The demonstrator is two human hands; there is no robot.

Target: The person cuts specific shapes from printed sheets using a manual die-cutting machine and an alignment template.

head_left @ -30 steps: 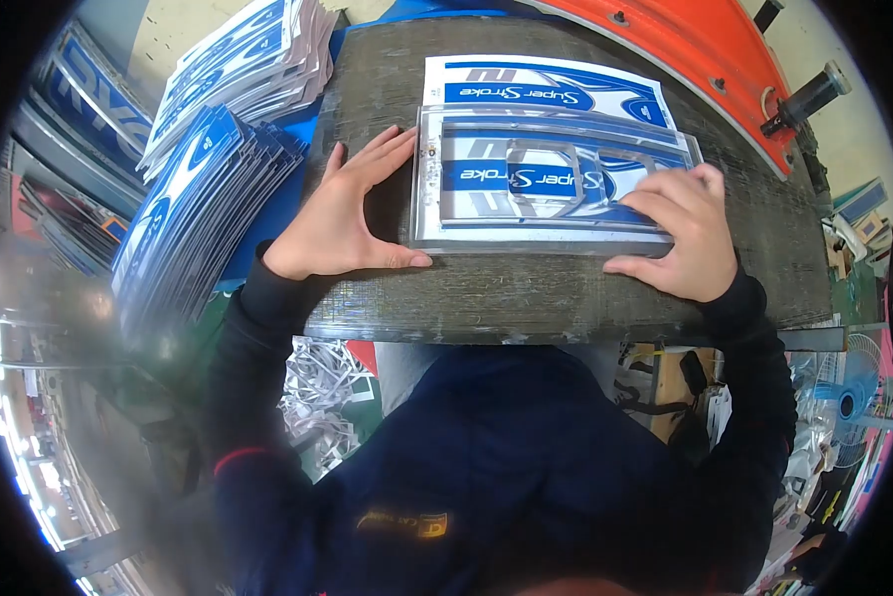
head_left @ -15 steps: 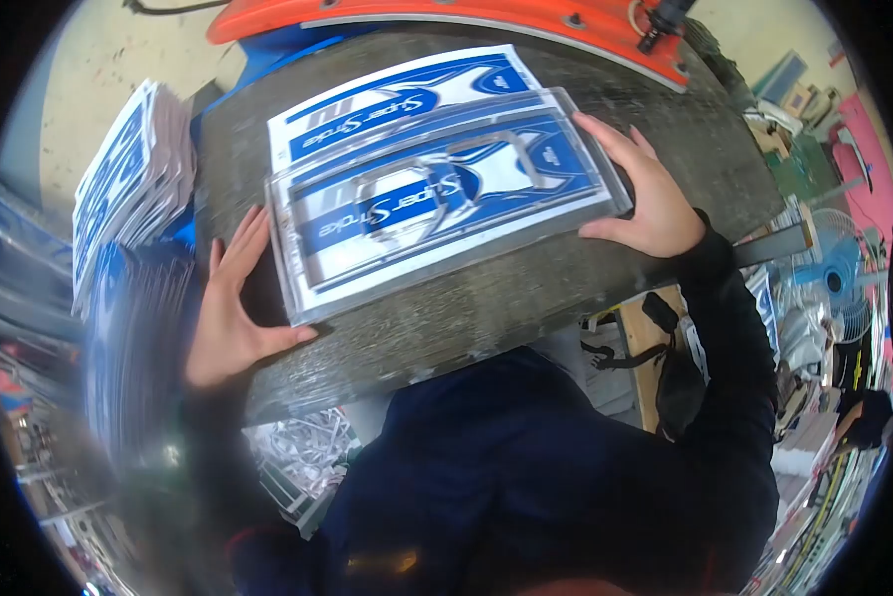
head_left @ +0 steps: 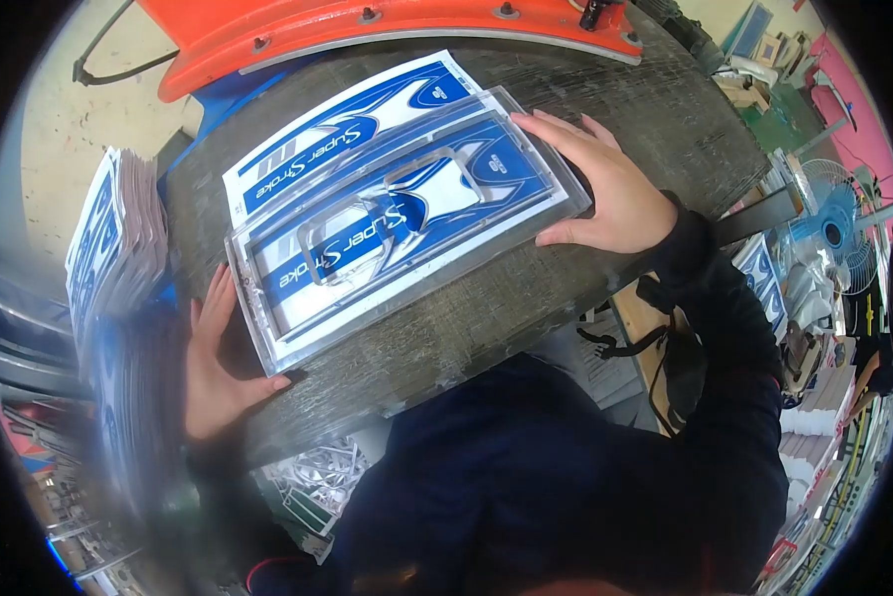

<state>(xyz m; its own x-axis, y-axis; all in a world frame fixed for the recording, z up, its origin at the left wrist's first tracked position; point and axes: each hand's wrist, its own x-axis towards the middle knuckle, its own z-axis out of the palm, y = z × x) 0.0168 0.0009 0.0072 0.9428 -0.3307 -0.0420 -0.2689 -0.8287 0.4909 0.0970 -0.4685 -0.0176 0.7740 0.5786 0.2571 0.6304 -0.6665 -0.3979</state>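
Observation:
A clear plastic cutting die (head_left: 416, 276) with a raised metal outline lies flat over the lower part of a white printed sheet (head_left: 317, 124). Blue "Super Stroke" artwork shows through the die and again above it. My left hand (head_left: 218, 372) is at the die's left end, fingers along the side edge and thumb by the lower corner. At the opposite end, my right hand (head_left: 610, 189) spans the short side, with its fingers at the upper corner and thumb at the lower one. Both hands hold the die from its ends.
The dark, scuffed worktop (head_left: 446, 318) lies under the sheet. An orange machine part (head_left: 367, 30) crosses its far side. Stacked printed sheets (head_left: 118, 223) stand at the left, close to my left arm. A blue fan (head_left: 832, 230) and piled materials are at the right.
My view has shifted and turned, so the sheet, die and hands appear lower and further left. Both hands stay at the die's ends, and its position over the sheet looks much the same.

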